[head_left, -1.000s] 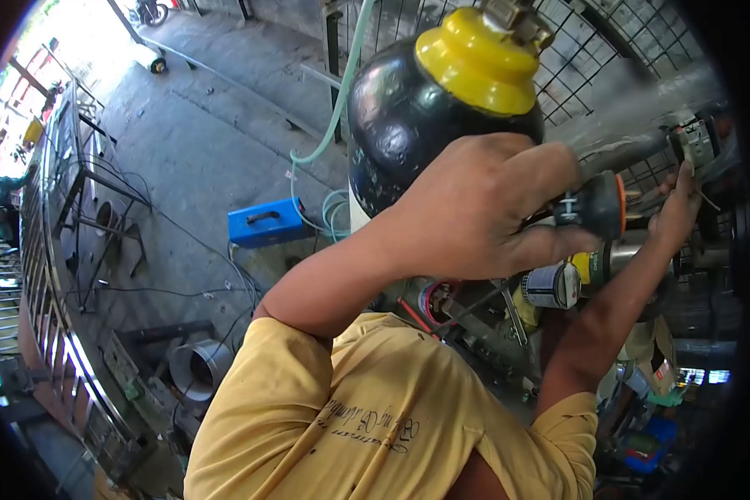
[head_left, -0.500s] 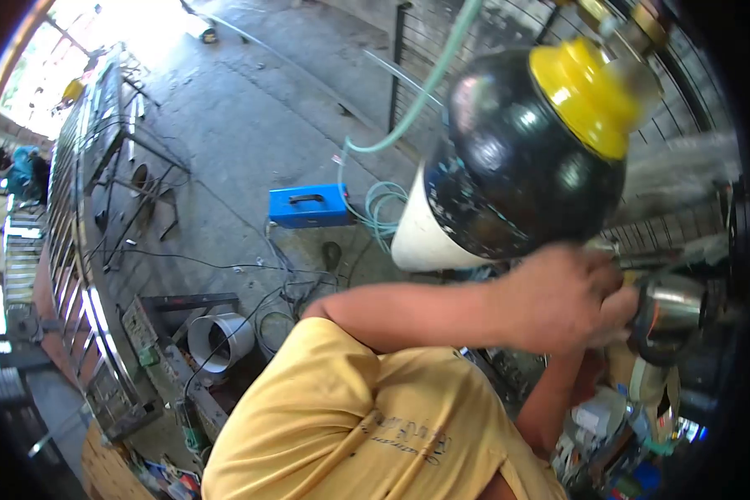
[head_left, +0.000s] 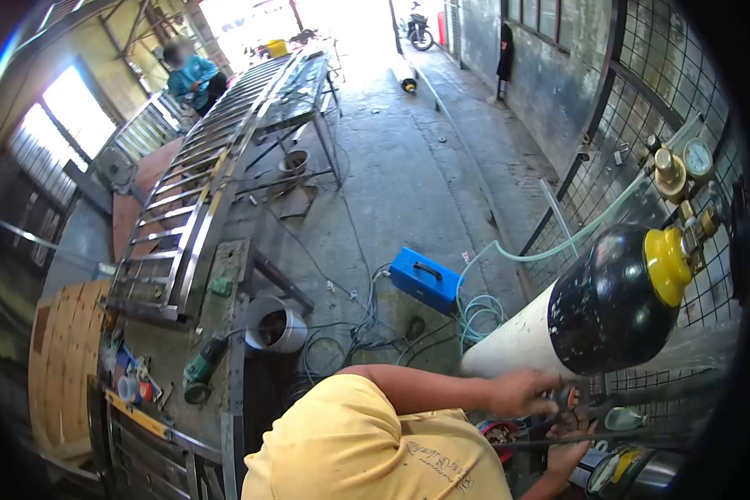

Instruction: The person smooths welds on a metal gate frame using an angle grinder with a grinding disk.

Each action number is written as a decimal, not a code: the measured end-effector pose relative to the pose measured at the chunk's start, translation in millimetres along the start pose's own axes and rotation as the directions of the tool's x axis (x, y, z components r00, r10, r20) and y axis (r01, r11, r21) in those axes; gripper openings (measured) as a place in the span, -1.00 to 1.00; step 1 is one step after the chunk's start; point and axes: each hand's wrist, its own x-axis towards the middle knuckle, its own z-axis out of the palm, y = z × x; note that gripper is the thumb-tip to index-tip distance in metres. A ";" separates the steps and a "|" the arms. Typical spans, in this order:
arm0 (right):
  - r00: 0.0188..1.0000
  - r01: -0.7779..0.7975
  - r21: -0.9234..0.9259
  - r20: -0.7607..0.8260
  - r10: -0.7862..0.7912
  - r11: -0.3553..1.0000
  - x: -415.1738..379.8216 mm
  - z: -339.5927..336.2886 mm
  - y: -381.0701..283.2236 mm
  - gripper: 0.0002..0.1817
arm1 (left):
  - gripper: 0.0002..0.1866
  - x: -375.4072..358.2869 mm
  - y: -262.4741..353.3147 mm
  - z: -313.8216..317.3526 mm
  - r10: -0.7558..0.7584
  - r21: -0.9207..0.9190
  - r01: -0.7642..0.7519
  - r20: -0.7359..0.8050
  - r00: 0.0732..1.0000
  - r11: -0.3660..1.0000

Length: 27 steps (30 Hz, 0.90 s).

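Case: blue (head_left: 425,278), on the concrete floor, black handle on top.
Hose: pale green coil (head_left: 477,315) just beside the case.
Bucket: metal (head_left: 275,325), near the tangled cables (head_left: 350,329).
Gate: long steel frame (head_left: 212,179) lying across stands.
Grinder: green (head_left: 203,364), on the worktop (head_left: 233,275).
Person: in teal (head_left: 193,77), far back.
Motorbike: (head_left: 417,27) at the doorway.

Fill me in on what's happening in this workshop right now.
A person in a yellow shirt has both hands down beside a black and white gas cylinder with a yellow collar. The left hand and right hand are close together on some small metal parts at the lower right; what exactly they grip is too small to tell. A green hose runs from the cylinder's gauges toward a blue box on the floor. Another person stands far off by a long metal gate.
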 end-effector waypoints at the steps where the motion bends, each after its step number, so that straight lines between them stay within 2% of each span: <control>1: 0.999 -0.013 0.013 0.029 0.013 1.000 -0.1 -14.0 5.3 -0.42 | -0.61 -7.3 19.2 -14.8 -0.036 0.032 0.037 -0.051 0.998 0.999; 2: 0.993 0.050 -0.012 -0.110 -0.051 0.999 2.1 -15.1 12.7 -0.41 | -0.63 -16.3 22.8 -21.5 -0.103 0.184 0.122 -0.109 0.989 0.975; 3: 0.999 0.020 0.096 -0.044 -0.016 0.995 8.7 -34.3 15.1 -0.39 | -0.64 -23.8 47.4 -31.7 -0.227 -0.010 0.231 -0.215 0.950 0.973; 5: 0.996 0.049 0.102 -0.075 -0.042 0.994 4.0 -33.4 14.0 -0.34 | -0.68 -43.1 66.2 -53.8 -0.120 0.178 0.235 -0.494 0.861 0.955; 6: 0.999 0.045 0.110 -0.028 -0.043 0.993 6.1 -45.3 14.5 -0.32 | -0.67 -54.6 89.7 -67.5 -0.088 0.231 0.250 -0.546 0.833 0.940; 7: 0.997 0.081 0.128 -0.016 -0.079 0.989 2.6 -47.2 15.6 -0.29 | -0.65 -74.0 71.2 -75.8 -0.103 0.087 0.189 -0.585 0.805 0.978; 8: 0.992 0.096 0.092 -0.095 -0.087 0.991 -0.5 -48.6 15.4 -0.26 | -0.74 -75.3 108.9 -81.7 -0.119 -0.038 0.132 -0.716 0.688 0.991; 9: 0.984 0.112 0.068 -0.144 -0.102 0.991 -6.8 -45.5 14.3 -0.23 | -0.72 -84.4 128.3 -87.9 -0.047 -0.101 -0.051 -0.777 0.628 0.994; 12: 0.975 0.159 -0.011 -0.159 -0.159 0.987 -26.7 -42.2 10.5 -0.23 | -0.75 -106.9 178.3 -104.9 0.329 0.318 -0.118 -0.772 0.543 0.941; 14: 0.972 0.169 -0.042 -0.159 -0.174 0.985 -36.1 -44.5 10.7 -0.23 | -0.68 -115.3 201.0 -107.3 0.470 0.432 -0.195 -0.751 0.464 0.881; 17: 0.979 0.151 0.022 -0.141 -0.146 0.988 -43.1 -55.6 11.6 -0.23 | -0.51 -133.7 224.6 -103.9 0.497 0.536 -0.066 -0.722 0.481 0.842; 20: 0.983 0.133 0.041 -0.136 -0.126 0.990 -49.8 -55.5 19.5 -0.25 | -0.55 -147.7 228.4 -96.9 0.466 0.552 0.061 -0.754 0.463 0.832; 24: 0.987 0.109 0.017 -0.118 -0.106 0.994 -56.9 -48.8 53.6 -0.26 | -0.77 -155.7 217.5 -79.7 0.274 0.394 0.194 -0.847 0.455 0.898; 25: 0.986 0.107 0.010 -0.126 -0.105 0.994 -58.2 -47.2 63.0 -0.27 | -0.78 -154.6 208.5 -77.7 0.250 0.382 0.194 -0.837 0.486 0.904; 26: 0.992 0.116 -0.057 -0.048 -0.119 0.992 -59.3 -52.6 69.5 -0.27 | -0.78 -151.7 199.5 -75.0 0.226 0.369 0.192 -0.825 0.518 0.909; 27: 0.991 0.112 -0.069 -0.059 -0.116 0.991 -61.7 -46.5 72.9 -0.27 | -0.78 -147.1 193.2 -69.8 0.153 0.304 0.197 -0.824 0.546 0.932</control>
